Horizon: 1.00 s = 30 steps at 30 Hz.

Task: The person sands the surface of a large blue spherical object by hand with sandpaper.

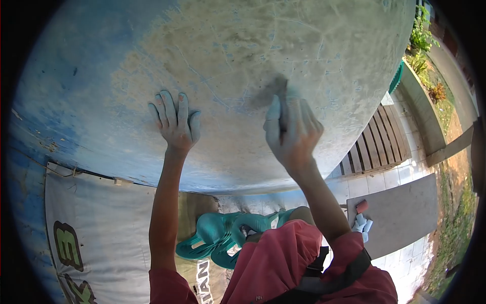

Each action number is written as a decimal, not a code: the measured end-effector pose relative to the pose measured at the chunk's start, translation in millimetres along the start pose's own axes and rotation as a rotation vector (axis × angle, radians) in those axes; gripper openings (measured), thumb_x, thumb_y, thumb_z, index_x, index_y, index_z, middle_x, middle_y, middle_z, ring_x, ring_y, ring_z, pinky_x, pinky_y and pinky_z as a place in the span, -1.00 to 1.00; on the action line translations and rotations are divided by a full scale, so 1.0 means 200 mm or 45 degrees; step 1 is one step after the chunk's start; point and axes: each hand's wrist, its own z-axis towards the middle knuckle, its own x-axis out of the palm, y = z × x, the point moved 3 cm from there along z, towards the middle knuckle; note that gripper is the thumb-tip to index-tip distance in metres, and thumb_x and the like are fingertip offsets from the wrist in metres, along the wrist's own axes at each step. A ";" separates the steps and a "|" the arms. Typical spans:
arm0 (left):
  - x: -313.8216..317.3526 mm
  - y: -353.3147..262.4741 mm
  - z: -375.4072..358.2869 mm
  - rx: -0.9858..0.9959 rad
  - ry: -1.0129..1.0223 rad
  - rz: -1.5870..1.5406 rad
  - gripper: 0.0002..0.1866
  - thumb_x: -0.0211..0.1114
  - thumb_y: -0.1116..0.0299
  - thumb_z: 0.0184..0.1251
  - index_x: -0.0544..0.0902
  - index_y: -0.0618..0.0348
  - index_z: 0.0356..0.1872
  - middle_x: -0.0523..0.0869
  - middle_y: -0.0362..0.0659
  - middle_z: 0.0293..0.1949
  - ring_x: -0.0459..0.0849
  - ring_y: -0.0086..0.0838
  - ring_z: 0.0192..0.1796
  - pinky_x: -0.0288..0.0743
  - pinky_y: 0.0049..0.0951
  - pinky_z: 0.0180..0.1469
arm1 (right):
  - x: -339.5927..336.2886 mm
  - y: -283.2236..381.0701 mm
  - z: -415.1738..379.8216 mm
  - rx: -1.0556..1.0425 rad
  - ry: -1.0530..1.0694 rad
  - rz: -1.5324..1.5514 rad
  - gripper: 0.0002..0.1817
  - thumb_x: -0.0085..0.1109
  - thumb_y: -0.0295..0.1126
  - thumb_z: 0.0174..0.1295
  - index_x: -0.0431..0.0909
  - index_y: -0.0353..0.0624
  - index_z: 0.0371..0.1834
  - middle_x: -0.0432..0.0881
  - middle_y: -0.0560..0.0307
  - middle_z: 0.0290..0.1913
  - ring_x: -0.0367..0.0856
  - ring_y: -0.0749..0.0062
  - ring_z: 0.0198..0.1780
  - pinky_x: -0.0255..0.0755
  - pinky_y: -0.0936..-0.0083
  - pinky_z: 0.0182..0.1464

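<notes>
While the left hand lies flat and open against the big curved blue hull, the right hand presses a small dark sanding pad to it — grip closed on the pad. Below the hull lie teal sandals — beside a printed banner.

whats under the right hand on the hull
The right hand presses a small pad against the hull, with a dark smear just above the fingers. Most of the pad is covered by the hand.

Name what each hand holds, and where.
Left hand holds nothing, lying flat on the big worn blue rounded hull. Right hand presses something there; what, cannot be told.
</notes>
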 end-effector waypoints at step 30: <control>-0.09 -0.05 0.30 0.265 -0.028 -0.281 -0.54 0.15 0.16 0.55 0.62 0.00 0.38 0.52 0.03 0.46 0.37 -0.09 0.57 0.06 0.15 0.60 | 0.14 -0.03 -0.03 0.278 -0.779 -0.014 -0.54 0.18 -0.64 0.38 0.51 -0.41 0.36 0.51 -0.27 0.42 0.27 -0.19 0.57 0.18 0.00 0.57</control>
